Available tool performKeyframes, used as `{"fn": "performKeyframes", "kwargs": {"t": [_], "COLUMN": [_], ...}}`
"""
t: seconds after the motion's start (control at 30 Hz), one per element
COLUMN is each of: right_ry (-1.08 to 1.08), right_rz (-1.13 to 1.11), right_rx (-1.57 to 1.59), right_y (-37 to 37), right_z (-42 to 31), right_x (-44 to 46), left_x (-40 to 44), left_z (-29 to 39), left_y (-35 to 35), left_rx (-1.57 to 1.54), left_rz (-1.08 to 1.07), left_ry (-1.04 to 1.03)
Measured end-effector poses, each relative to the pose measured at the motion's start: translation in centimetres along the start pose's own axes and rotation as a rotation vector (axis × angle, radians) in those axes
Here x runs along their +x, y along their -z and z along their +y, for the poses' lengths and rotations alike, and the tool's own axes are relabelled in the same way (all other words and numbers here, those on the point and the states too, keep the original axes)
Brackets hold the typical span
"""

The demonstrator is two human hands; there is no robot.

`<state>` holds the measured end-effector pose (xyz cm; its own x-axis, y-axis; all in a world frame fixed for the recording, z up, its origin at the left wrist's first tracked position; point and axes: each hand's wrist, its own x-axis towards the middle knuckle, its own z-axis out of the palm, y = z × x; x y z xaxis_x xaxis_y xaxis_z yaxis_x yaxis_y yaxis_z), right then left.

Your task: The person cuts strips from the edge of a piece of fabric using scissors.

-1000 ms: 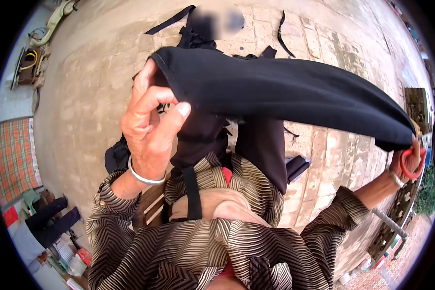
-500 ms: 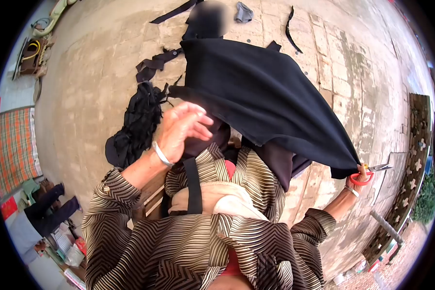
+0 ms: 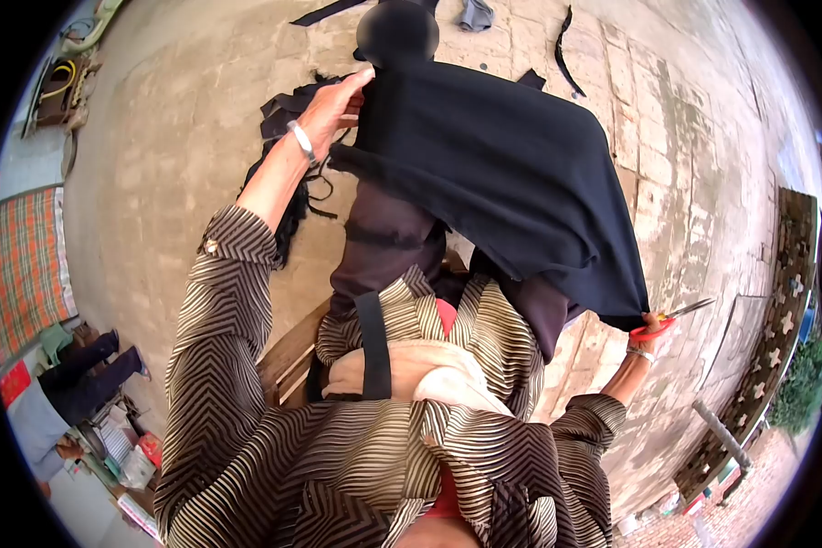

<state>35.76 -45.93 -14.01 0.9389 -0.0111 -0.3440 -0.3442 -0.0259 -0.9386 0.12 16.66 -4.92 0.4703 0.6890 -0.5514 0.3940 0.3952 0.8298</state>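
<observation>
A large piece of black cloth point(image 3: 493, 155) is spread over my lap and knees. At its far left corner, my left hand point(image 3: 336, 108) is closed on the edge, with the fingertips partly hidden by the cloth. On the right, my right hand point(image 3: 647, 336) pinches the near right corner of the cloth. That same hand holds scissors point(image 3: 659, 327) with red handles, their blades pointing outward to the right. A black strip point(image 3: 372, 347) lies across the pale cloth at my waist.
Dark scraps point(image 3: 288, 114) lie on the paved ground at the left, partly behind my left arm. A grey cloth piece point(image 3: 476, 15) and a thin black strip point(image 3: 564, 53) are farther off. Another person point(image 3: 73, 388) stands at the far left, near a checked cloth point(image 3: 29, 260).
My left hand has moved forward from above my lap to the cloth's far left corner and closed on it. My right hand, with scissors and cloth corner, has shifted slightly left.
</observation>
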Motion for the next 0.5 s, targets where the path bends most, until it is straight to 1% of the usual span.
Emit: {"fn": "performKeyframes", "kwargs": {"t": [0.07,0.1,0.17,0.2,0.23,0.27,0.3,0.33,0.37,0.43,0.47,0.5], "right_ry": [-0.008,-0.014,-0.031,-0.012,0.008,0.008,-0.012,-0.029,-0.030,-0.029,0.018,0.014], "right_rz": [0.030,0.061,0.078,0.056,0.034,0.036,0.095,0.154,0.160,0.161,0.131,0.109], "right_rx": [-0.016,-0.028,-0.044,-0.047,-0.049,-0.051,-0.004,0.044,0.044,0.075,0.052,0.038], "right_y": [-0.5,-0.7,-1.5,-1.4,-1.4,-1.4,-1.5,-1.6,-1.6,-3.0,-3.6,-2.2], "right_z": [0.3,0.6,0.2,0.3,0.4,0.5,0.5,0.6,0.6,-0.4,-0.6,0.9], "right_x": [-0.7,-1.3,-2.4,-2.6,-2.6,-2.4,-2.3,-2.2,-2.2,-3.3,-3.7,-2.0], "left_x": [1.0,1.9,3.2,2.9,2.4,1.8,1.5,2.1,3.0,3.3,4.6,6.9], "left_z": [0.8,0.7,0.6,1.1,2.0,3.0,3.7,4.1,4.7,5.8,5.8,4.6], "left_y": [-1.0,-1.0,-1.2,-1.7,-2.0,-2.2,-2.3,-2.2,-1.7,-2.1,-1.9,-1.6], "left_rx": [0.156,0.155,0.035,-0.059,-0.060,-0.117,-0.173,-0.167,-0.114,-0.232,-0.157,-0.157], "left_rz": [-0.073,-0.073,-0.109,-0.074,-0.075,-0.073,-0.073,-0.019,-0.024,-0.046,-0.011,-0.021], "left_ry": [-0.239,-0.234,-0.479,-0.498,-0.496,-0.573,-0.648,-0.690,-0.717,-0.666,-0.707,-0.707]}}
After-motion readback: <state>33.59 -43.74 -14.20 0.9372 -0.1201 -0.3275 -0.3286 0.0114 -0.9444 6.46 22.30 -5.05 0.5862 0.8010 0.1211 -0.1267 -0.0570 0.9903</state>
